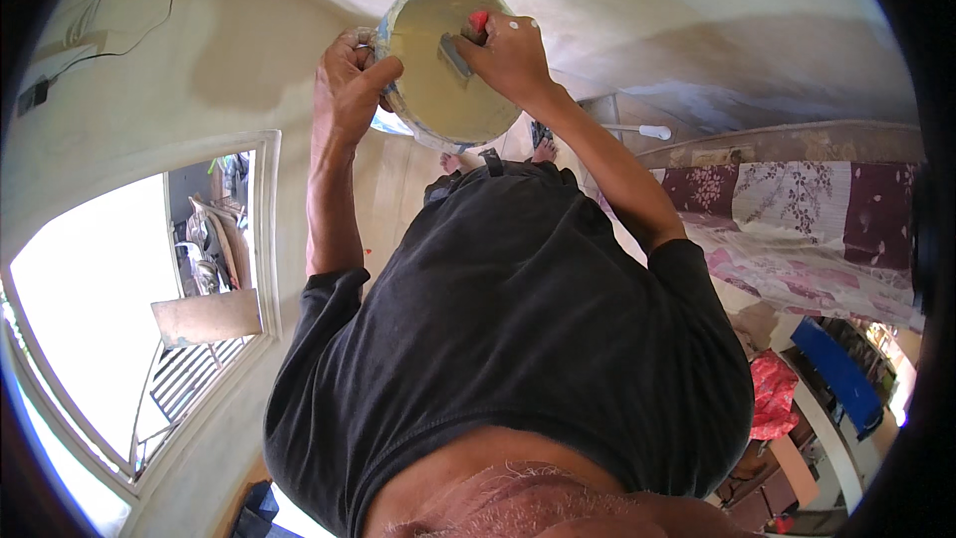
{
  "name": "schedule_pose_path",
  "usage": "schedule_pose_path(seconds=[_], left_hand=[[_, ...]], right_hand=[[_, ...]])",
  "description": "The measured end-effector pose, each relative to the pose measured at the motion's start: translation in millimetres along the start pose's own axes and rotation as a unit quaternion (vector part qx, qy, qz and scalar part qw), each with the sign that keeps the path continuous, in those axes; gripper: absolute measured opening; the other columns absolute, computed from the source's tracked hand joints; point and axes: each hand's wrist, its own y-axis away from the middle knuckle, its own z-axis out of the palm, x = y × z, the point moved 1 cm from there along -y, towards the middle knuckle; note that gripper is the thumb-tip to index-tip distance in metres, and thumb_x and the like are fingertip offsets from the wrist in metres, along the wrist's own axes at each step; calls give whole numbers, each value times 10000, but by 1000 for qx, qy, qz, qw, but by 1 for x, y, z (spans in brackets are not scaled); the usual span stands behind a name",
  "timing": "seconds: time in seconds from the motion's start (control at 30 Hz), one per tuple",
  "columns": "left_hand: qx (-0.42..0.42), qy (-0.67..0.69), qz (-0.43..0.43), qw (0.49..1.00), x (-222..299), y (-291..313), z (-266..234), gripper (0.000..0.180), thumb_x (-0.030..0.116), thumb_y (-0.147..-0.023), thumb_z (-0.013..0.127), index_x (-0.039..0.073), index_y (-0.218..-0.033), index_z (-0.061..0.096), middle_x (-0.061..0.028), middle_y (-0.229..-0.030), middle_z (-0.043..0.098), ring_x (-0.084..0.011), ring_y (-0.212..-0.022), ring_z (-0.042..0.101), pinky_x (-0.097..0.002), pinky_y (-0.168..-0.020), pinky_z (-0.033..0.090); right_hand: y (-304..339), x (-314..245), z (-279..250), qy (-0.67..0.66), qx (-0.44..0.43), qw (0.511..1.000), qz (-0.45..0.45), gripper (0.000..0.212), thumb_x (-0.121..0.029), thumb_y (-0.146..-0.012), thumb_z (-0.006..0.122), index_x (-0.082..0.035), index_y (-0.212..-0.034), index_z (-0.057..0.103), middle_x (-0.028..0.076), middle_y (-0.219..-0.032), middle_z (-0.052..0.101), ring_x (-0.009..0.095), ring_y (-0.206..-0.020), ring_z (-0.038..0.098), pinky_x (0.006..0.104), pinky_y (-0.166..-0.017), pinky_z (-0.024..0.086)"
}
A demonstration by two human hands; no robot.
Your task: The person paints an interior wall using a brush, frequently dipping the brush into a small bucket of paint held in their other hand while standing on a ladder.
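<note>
cream paste (418,70) spreads across the round mouth of one bucket (448,143), which you have out in front of your chest, above your two bare feet (451,162). how deep the paste goes, i cannot tell. pale smears mark the rim and the outer wall.

you use two hands, well apart from each other, one for each thing. your left hand (357,70) is clamped on the bucket's left side, thumb near the rim. your right hand (511,58) is closed around one tool (456,56), reaching in over the mouth from the right; its flat grey part lies at the paste, inside the rim, and its red end (479,20) shows by your fingers. whether it is a brush or a scraper, i cannot tell. two white spots sit on the back of that hand.

you wear one black shirt (518,329). to your left is one window (271,239), with one board (206,318) and a slatted frame (199,377) showing there. to your right are one patterned cloth (792,194) in maroon and white, one red cloth (773,395) and one blue panel (835,374).
</note>
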Motion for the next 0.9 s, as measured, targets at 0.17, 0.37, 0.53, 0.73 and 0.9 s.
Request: schedule_pose_path(seconds=[0.17,0.37,0.53,0.73,0.9], left_hand=[[6,-10,-13,1000,-4,4,2,302,64,-729,650,-88,-986,603,-27,-617,557,-112,-503,554,-269,-457,458],[1,2,-18,1000,-9,8,1,278,61,-726,644,-84,-959,603,-23,-610,552,-110,-502,549,-264,-455,452],[-3,5,-11,1000,-11,6,2,266,61,-721,639,-79,-945,605,-21,-608,550,-107,-502,544,-262,-453,449],[-13,-28,-11,999,-15,7,-1,290,84,-750,634,-38,-1012,606,-31,-694,621,-65,-488,483,-215,-445,368],[-6,-16,-13,1000,-16,7,0,270,96,-747,641,-14,-992,614,-14,-674,602,-52,-490,463,-210,-450,351]], right_hand=[[1,10,13,45,32,998,-20,315,-292,-779,750,3,-760,641,169,-612,629,342,-568,640,411,-582,506],[1,9,1,31,-43,998,47,293,-288,-795,698,-6,-841,632,193,-736,670,392,-702,648,479,-686,506],[5,11,7,52,-53,996,39,283,-296,-801,691,-18,-824,641,187,-715,665,386,-684,642,485,-689,499],[-4,0,-6,-11,-67,994,82,260,-278,-817,673,-21,-814,631,190,-719,656,385,-709,646,483,-684,502],[4,18,14,68,-4,998,-11,313,-296,-808,731,-2,-862,640,160,-666,647,327,-608,647,400,-585,505]])
